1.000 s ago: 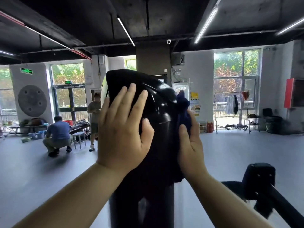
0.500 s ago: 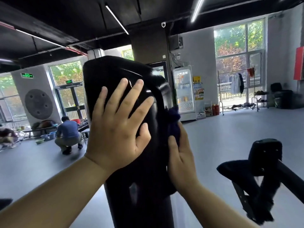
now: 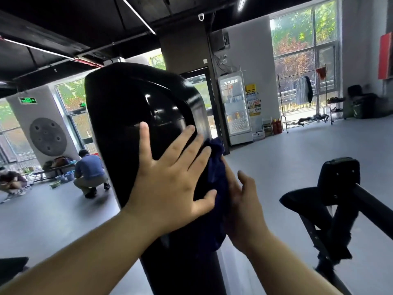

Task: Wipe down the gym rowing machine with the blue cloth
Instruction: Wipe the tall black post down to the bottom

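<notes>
- Head view: the left hand lies flat on the glossy black housing of the rowing machine. Its fingers are straight and fanned wide and the thumb is stretched out to the right. Its grip holds nothing; only the palm and fingers press on the shell.
- The left forearm comes up from the lower left corner, with the wrist bent slightly back.
- The blue cloth is bunched against the right edge of the housing, just beside the left thumb, and hangs down along that edge.
- The right hand is behind the cloth and presses it against the machine. Its fingers run upward along the fabric and its thumb stands clear. The grip looks stretched rather than clenched, though the cloth hides part of the fingers.
- The right forearm rises from the bottom edge, angled up and to the left.
- A black padded part of the machine sits on a bar well to the right.
- Far off on the grey floor, a crouching person faces away, and a lit drinks fridge stands by the pillar.
</notes>
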A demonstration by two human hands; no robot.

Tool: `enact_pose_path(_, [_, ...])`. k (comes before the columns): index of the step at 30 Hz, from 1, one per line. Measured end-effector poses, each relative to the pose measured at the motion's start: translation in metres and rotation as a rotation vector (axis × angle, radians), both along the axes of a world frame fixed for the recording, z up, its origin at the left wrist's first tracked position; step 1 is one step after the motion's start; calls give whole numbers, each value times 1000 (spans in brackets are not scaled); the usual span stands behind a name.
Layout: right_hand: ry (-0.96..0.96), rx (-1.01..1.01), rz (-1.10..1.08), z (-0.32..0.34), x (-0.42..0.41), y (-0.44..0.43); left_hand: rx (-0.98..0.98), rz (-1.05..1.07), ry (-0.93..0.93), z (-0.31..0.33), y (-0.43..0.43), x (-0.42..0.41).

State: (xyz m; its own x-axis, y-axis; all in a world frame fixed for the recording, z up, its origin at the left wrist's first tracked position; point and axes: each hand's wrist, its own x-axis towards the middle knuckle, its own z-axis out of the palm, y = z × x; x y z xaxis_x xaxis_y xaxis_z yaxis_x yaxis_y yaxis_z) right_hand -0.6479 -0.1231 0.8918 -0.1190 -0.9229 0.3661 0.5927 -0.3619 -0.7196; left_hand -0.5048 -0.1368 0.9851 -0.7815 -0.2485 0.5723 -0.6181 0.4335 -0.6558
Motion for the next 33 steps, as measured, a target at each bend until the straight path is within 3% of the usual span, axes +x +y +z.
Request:
enact_pose_path(3, [-201, 18, 110, 1, -16, 6, 68, 136, -176, 1, 11, -14])
enact_pose_path(7, [-314, 2, 177, 0, -18, 8, 30, 211, -391, -5, 8, -23])
enact_pose_path(16, [-328, 18, 131, 5, -20, 20, 86, -272, -219, -7, -2, -18])
enact_pose_path(25, [-90, -33, -64, 0, -7, 33, 300, -361, 157, 29, 17, -14])
enact_pose_path(27, [-91, -45, -118, 8, -5, 34, 396, -310, 142, 29, 21, -14])
enact_pose_path(31, [-28, -92, -215, 27, -11, 41, 807, -310, 143, 26, 32, -12])
enact_pose_path(33, [38, -132, -183, 31, -14, 46, 822, -355, 202, 29, 32, -11])
